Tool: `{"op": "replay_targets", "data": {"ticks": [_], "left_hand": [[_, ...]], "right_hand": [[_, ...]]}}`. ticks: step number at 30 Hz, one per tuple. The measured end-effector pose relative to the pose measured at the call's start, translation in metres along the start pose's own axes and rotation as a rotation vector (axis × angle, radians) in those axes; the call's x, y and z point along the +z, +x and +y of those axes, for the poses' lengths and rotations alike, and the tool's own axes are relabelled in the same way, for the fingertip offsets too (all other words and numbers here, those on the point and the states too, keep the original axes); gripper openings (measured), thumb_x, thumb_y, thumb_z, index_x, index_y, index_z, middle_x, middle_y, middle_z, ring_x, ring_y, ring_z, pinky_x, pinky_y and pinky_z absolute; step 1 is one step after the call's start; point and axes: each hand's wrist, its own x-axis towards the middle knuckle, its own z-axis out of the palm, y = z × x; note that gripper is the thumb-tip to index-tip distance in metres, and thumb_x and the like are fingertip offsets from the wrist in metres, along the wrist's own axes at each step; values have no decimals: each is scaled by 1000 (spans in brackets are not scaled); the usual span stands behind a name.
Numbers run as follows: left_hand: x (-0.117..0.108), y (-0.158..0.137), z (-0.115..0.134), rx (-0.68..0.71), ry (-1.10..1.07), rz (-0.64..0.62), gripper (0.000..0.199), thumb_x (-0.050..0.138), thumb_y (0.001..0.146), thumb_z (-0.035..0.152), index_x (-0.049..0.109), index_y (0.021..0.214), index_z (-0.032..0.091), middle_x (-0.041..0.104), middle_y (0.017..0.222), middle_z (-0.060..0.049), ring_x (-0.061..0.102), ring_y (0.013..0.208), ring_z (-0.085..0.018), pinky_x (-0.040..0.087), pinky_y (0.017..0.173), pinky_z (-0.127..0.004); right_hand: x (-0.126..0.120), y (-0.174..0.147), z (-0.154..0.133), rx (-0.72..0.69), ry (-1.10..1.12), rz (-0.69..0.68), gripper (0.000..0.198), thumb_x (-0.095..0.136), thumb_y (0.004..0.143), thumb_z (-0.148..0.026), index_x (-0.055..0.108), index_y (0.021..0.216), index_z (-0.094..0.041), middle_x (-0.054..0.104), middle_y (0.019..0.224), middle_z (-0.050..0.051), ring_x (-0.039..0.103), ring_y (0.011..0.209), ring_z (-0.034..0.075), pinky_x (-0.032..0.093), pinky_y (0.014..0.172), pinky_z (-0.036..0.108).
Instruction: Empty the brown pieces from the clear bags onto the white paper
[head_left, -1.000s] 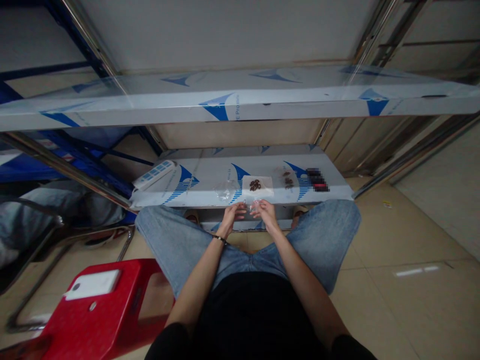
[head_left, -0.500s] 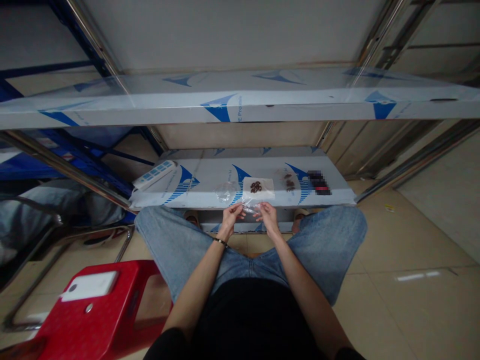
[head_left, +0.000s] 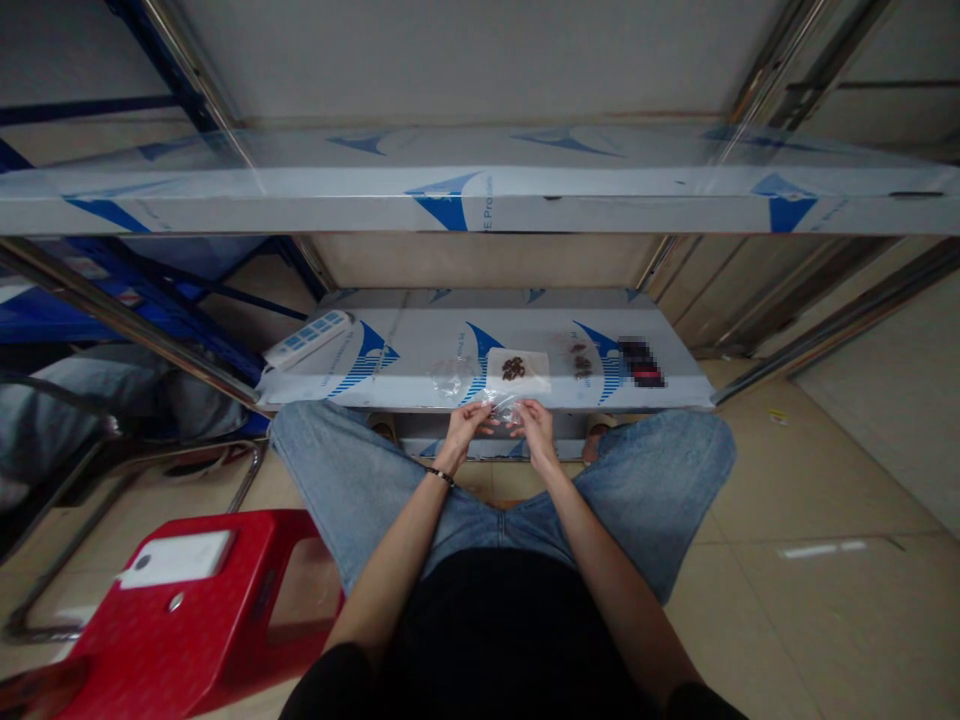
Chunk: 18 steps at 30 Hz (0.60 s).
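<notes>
Between my hands, at the front edge of the lower shelf, is a small clear plastic bag (head_left: 505, 408). My left hand (head_left: 470, 424), with a dark bracelet at the wrist, pinches its left side. My right hand (head_left: 533, 424) pinches the right side. Just beyond lies a white sheet (head_left: 536, 372) bearing a small heap of brown pieces (head_left: 514, 369), too small to name. Left of the sheet rests another clear plastic piece (head_left: 451, 377), perhaps a bag. To the right sit more small brown pieces (head_left: 581, 361), seemingly under or in clear plastic.
A white power strip (head_left: 309, 338) lies at the lower shelf's (head_left: 420, 310) left end, a pixelated dark item (head_left: 641, 362) at its right. The upper shelf (head_left: 300, 212) spans across in front. A red stool (head_left: 187, 630) carrying a white phone-like object (head_left: 178, 558) stands at my left.
My hands stay at nearly the same spot with the bag, with slight finger movement. The whole view has shifted a little.
</notes>
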Motion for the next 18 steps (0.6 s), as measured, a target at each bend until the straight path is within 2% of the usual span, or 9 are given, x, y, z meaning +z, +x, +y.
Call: {"op": "replay_targets", "data": {"ticks": [5, 10, 14, 18], "left_hand": [[-1, -2, -3, -70, 28, -89, 45, 88, 73, 41, 71, 99, 9, 77, 85, -13, 76, 70, -21, 58, 59, -25], [-5, -4, -3, -101, 20, -127, 50, 93, 67, 37, 71, 103, 9, 78, 95, -17, 77, 78, -23, 59, 63, -26], [-8, -8, -1, -87, 71, -180, 51, 93, 65, 42, 75, 98, 7, 78, 100, -20, 76, 76, -22, 53, 58, -22], [-10, -16, 3, -99, 138, -303, 47, 89, 70, 44, 77, 97, 8, 77, 101, -20, 75, 73, -21, 46, 52, -20]], "right_hand": [[-2, 0, -4, -30, -26, 4, 42, 71, 73, -50, 66, 102, -21, 68, 78, 0, 63, 57, 16, 50, 41, 23], [-2, 1, -7, -69, -25, -19, 49, 75, 71, -46, 63, 112, -22, 68, 77, -1, 62, 57, 15, 50, 44, 23], [-1, 2, -7, -43, -38, -111, 50, 81, 67, -44, 64, 108, -21, 70, 76, 0, 64, 58, 16, 49, 44, 22], [-2, 1, -5, -47, -32, -177, 53, 82, 66, -43, 64, 110, -21, 70, 75, -1, 62, 55, 15, 48, 44, 21]]}}
